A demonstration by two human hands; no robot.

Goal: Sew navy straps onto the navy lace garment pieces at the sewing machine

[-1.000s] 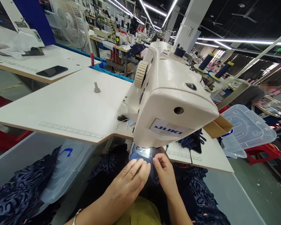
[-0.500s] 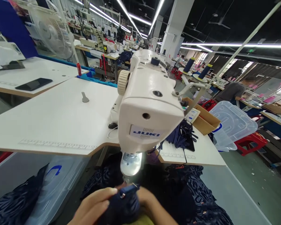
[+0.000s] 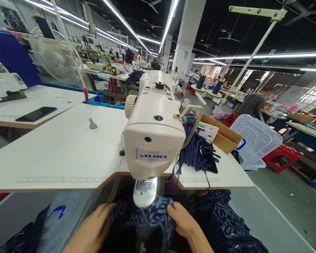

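A navy patterned fabric piece (image 3: 156, 214), with glossy swirls, is stretched between my hands under the sewing machine (image 3: 154, 140). My right hand (image 3: 185, 221) pinches its right edge, thumb on top. Slightly blurred, my left hand (image 3: 94, 225) grips the dark left part of the piece, its fingertips partly hidden. The machine's lit, rounded metal end (image 3: 144, 193) hangs just above and in front of the fabric. The needle area is hidden from view. More navy patterned fabric (image 3: 229, 218) lies heaped to the right of my right hand.
A white table (image 3: 55, 151) surrounds the machine. Navy straps (image 3: 196, 151) are piled on its right side, beside a control panel (image 3: 208, 130) and a cardboard box (image 3: 226, 135). A phone (image 3: 36, 114) lies at left. Clear plastic bins (image 3: 258, 137) and a red stool (image 3: 281, 158) stand at right.
My hands have moved apart, and the fabric is now spread between them with its patterned face showing. Earlier they were close together around a folded navy edge. The head view has shifted.
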